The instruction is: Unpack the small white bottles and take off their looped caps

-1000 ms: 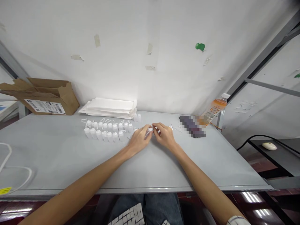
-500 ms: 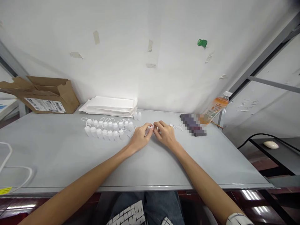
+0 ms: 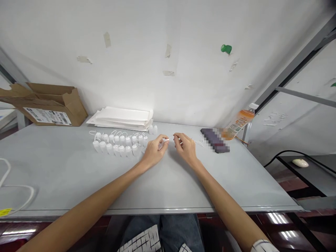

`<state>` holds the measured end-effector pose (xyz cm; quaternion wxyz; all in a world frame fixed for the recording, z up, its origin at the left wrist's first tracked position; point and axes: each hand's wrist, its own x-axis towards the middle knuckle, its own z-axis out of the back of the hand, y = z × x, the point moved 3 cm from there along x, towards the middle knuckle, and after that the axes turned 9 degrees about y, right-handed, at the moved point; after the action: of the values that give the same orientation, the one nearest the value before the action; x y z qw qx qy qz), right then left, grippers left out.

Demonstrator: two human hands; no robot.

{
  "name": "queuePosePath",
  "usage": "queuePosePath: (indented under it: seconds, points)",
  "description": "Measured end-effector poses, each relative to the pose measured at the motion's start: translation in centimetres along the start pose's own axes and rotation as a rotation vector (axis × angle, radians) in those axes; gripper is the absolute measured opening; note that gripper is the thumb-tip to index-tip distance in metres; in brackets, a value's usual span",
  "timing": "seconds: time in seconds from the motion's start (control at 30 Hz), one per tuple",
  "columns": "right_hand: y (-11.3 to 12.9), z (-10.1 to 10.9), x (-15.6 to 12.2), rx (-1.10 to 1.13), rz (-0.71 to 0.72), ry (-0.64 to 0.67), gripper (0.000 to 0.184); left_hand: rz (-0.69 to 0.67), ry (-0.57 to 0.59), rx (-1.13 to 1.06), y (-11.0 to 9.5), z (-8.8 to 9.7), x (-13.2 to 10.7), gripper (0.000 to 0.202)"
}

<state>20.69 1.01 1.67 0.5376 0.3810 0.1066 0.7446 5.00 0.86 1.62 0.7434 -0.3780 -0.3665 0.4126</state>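
My left hand [image 3: 155, 149] is closed in a pinch around a small white plastic bottle [image 3: 167, 140], mostly hidden by the fingers. Just to its right, my right hand [image 3: 184, 146] is curled with thumb and forefinger drawn together. Whatever those fingertips may hold is too small to make out. A narrow gap separates the two hands above the grey table [image 3: 168, 185]. Left of them stand two rows of small white bottles [image 3: 115, 143], several with thin white loops. Beyond my right hand lie small white loop pieces [image 3: 200, 140].
A paper stack [image 3: 120, 117] lies against the wall, with two small bottles [image 3: 153, 130] beside it. An open cardboard box [image 3: 49, 105] stands at the back left. On the right are a blurred dark phone-like object [image 3: 215, 140] and an orange drink bottle [image 3: 240, 120]. A white cable [image 3: 18, 187] lies at left.
My hands, whose fingertips met over the small bottle, have moved slightly apart. The left keeps the bottle and shifts a little left. The view has moved slightly.
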Motion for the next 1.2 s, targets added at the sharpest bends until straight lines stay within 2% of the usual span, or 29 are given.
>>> queuePosePath:
  seconds: [0.2,0.37,0.53,0.73,0.97,1.2]
  points:
    - [0.24,-0.23,0.08,0.446,-0.112,0.17,0.022,-0.025,0.037,0.083,0.3,-0.43,-0.09,0.024]
    - [0.54,-0.25,0.19,0.619,-0.156,0.211,0.021,0.004,0.019,0.077,0.52,-0.42,-0.02,0.022]
    - [0.68,-0.09,0.41,0.762,-0.229,0.221,0.029,0.031,-0.02,0.032,0.28,-0.2,-0.01,0.027]
    - [0.31,0.15,0.6,0.804,-0.254,0.179,0.034,0.027,-0.046,0.094,0.44,-0.25,-0.01,0.026]
    - [0.28,-0.02,0.43,0.741,-0.278,0.25,0.041,-0.016,-0.11,0.245,0.47,-0.26,-0.1,0.023]
    - [0.3,-0.17,0.48,0.886,-0.299,0.351,0.041,-0.003,-0.036,0.199,0.84,-0.61,-0.19,0.026]
